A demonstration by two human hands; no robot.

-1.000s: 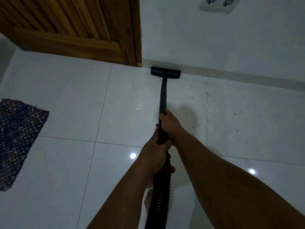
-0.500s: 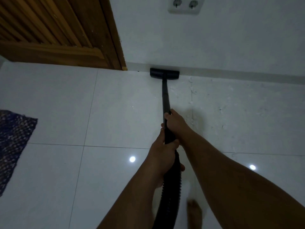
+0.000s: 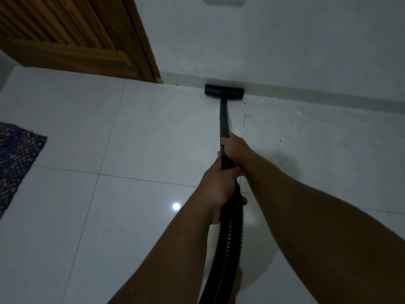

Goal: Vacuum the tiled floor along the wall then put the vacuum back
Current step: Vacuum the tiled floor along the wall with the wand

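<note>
A black vacuum wand [image 3: 224, 119] runs from my hands to a flat black floor head [image 3: 224, 92], which rests on the white tiled floor [image 3: 153, 132] against the skirting of the white wall [image 3: 285, 40]. My right hand [image 3: 235, 145] grips the wand higher up. My left hand [image 3: 219, 185] grips just behind it, where the ribbed black hose [image 3: 230, 238] begins. The hose drops out of view at the bottom. White dust specks lie on the tile right of the wand.
A wooden louvred door [image 3: 72, 34] stands at the upper left, its frame meeting the wall left of the floor head. A dark woven mat [image 3: 15, 159] lies at the left edge. A wall socket [image 3: 223, 0] shows at the top.
The floor head has slid a little to the right along the skirting, toward the tile joint. Both hands keep the same grip on the wand.
</note>
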